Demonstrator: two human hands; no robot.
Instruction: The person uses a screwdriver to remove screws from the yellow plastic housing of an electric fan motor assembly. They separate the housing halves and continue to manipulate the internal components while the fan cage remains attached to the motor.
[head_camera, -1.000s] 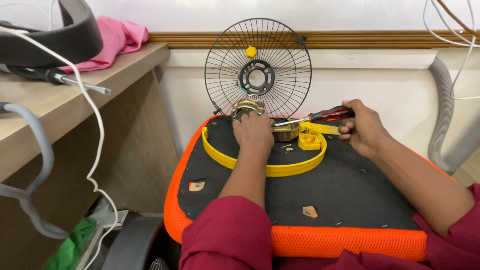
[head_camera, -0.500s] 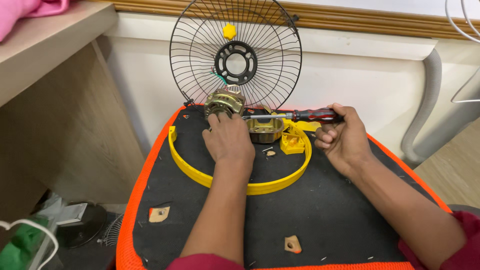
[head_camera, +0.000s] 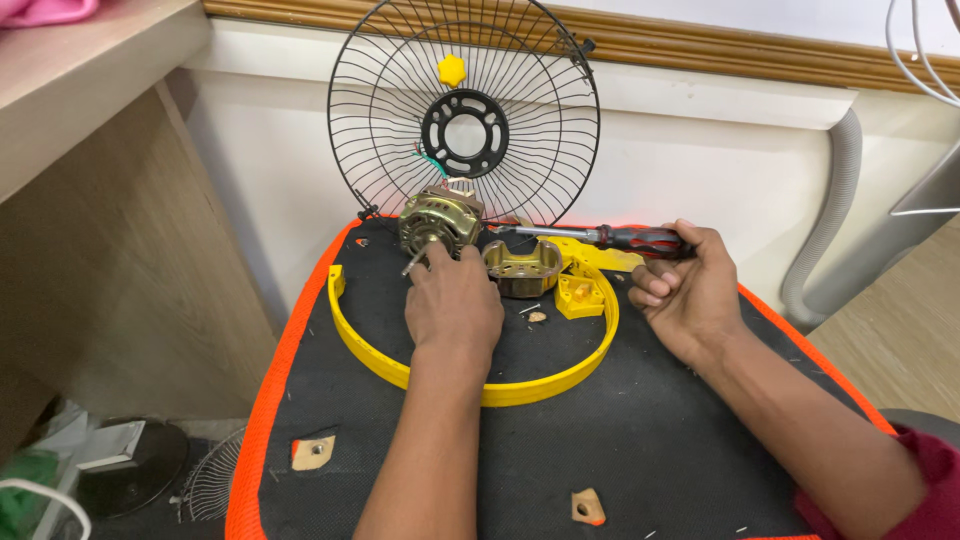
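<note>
My left hand (head_camera: 453, 305) rests on the black seat pad (head_camera: 650, 440), its fingertips at the shaft of a brass-coloured fan motor (head_camera: 438, 220). My right hand (head_camera: 690, 290) grips a red and black screwdriver (head_camera: 610, 238) that lies level, its tip pointing left toward the motor. A brass motor cover (head_camera: 522, 268) sits between the two hands. A yellow plastic ring (head_camera: 480, 385) lies flat around them, with a small yellow plastic part (head_camera: 580, 295) inside it. A black wire fan guard (head_camera: 463, 115) stands upright behind the motor against the wall.
The pad has an orange edge (head_camera: 270, 400). Two small wooden chips (head_camera: 313, 451) (head_camera: 587, 507) lie on it near me. A wooden desk side (head_camera: 100, 250) stands at left, a grey hose (head_camera: 825, 230) at right. Another wire guard (head_camera: 205, 485) lies on the floor lower left.
The camera has drawn closer and tilted down. My left hand has slid back off the motor, so the motor and brass cover now show. My right hand still holds the screwdriver.
</note>
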